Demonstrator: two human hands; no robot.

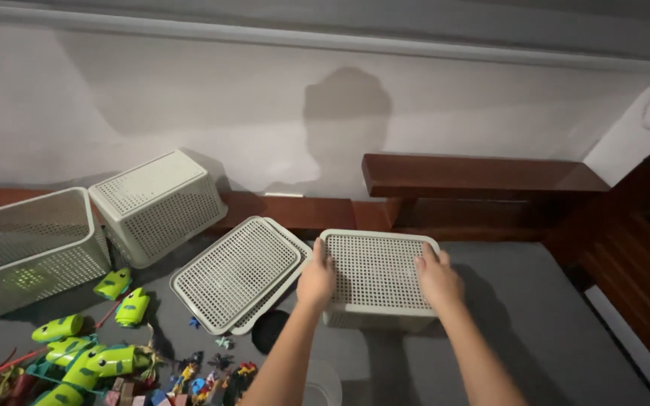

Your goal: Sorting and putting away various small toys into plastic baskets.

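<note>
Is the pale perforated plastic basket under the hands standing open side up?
No, the pale perforated plastic basket is upside down, both hands gripping its base.

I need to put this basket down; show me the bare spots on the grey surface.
Free: the grey surface right of the lidded basket held by left hand and right hand, up to the wooden frame. Crowded: the near left with green toys, two lids, and baskets behind.
</note>
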